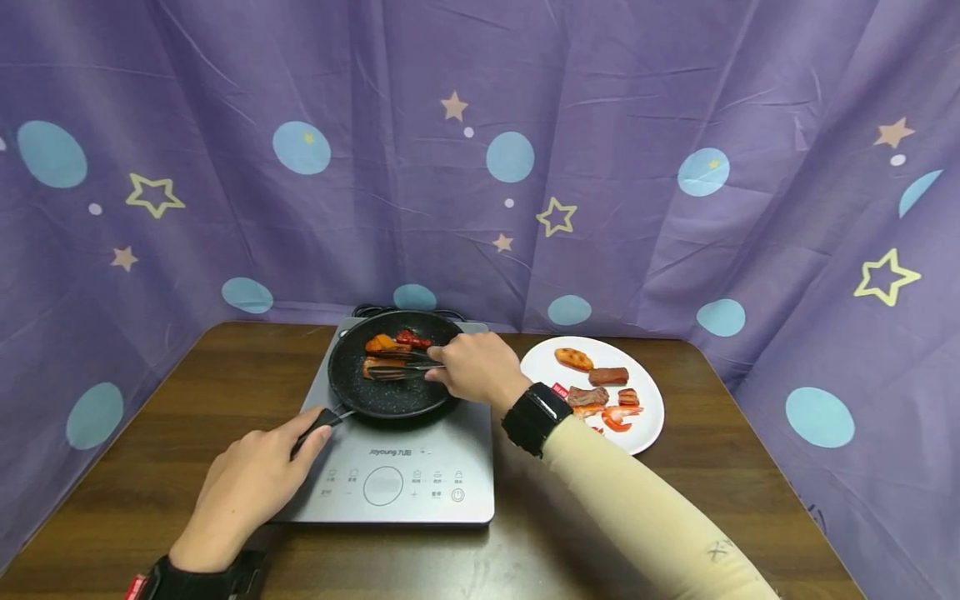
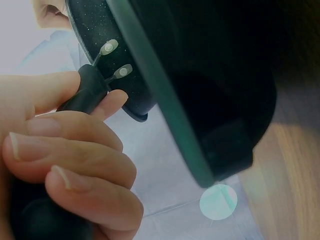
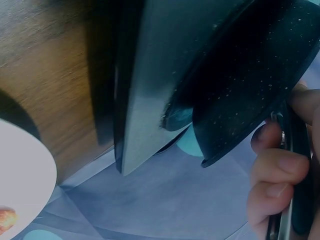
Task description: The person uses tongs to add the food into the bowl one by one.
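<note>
A black speckled frying pan (image 1: 393, 402) stands on a silver induction cooker (image 1: 431, 437). My left hand (image 1: 251, 475) grips the pan's black handle (image 2: 87, 90), fingers wrapped round it. From the right, my right hand (image 1: 480, 367) holds dark tongs (image 1: 397, 372) whose tips reach over the pan. In the right wrist view, the fingers (image 3: 277, 170) curl round the tongs' arms. The tips lie over a browned piece of food (image 1: 369, 365), partly hidden by them; I cannot tell whether they pinch it. Behind it lie an orange piece (image 1: 381, 342) and a dark red piece (image 1: 411, 337).
On the right, a white plate (image 1: 647, 417) bears several food pieces, including a shrimp (image 1: 618, 417), a brown meat piece (image 1: 608, 377) and an oval golden piece (image 1: 574, 359). Black cable (image 1: 367, 311) lies behind the cooker. A purple curtain (image 1: 420, 225) hangs behind the wooden table (image 1: 202, 392).
</note>
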The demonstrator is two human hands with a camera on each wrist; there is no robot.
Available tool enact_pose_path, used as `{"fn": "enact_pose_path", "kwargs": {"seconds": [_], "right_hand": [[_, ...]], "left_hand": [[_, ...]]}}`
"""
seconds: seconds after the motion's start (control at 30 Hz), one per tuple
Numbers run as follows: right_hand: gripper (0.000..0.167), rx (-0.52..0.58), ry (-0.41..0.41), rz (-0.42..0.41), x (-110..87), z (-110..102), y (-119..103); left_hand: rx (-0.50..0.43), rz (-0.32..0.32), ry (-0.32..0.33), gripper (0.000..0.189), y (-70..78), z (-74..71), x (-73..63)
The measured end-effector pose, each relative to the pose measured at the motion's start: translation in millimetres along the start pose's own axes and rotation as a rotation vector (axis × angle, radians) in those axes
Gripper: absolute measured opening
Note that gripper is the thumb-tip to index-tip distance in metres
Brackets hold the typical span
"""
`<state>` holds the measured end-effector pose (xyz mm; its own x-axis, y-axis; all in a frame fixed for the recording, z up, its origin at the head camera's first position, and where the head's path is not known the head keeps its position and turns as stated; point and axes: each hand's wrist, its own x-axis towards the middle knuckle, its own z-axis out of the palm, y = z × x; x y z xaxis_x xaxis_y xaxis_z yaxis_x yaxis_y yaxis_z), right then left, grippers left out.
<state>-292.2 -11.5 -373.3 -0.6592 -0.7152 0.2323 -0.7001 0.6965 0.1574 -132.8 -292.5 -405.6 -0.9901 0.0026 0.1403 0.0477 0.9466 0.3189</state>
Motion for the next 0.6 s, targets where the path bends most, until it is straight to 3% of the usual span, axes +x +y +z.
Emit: {"fn": "enact_pose_path", "kwargs": {"seconds": [0.6], "right_hand": [[0.031,-0.081,0.033,-0.015,12.6,4,-12]], "left_hand": [[0.004,-0.001,0.001,0.058,0.0,0.1,-0.4]]}}
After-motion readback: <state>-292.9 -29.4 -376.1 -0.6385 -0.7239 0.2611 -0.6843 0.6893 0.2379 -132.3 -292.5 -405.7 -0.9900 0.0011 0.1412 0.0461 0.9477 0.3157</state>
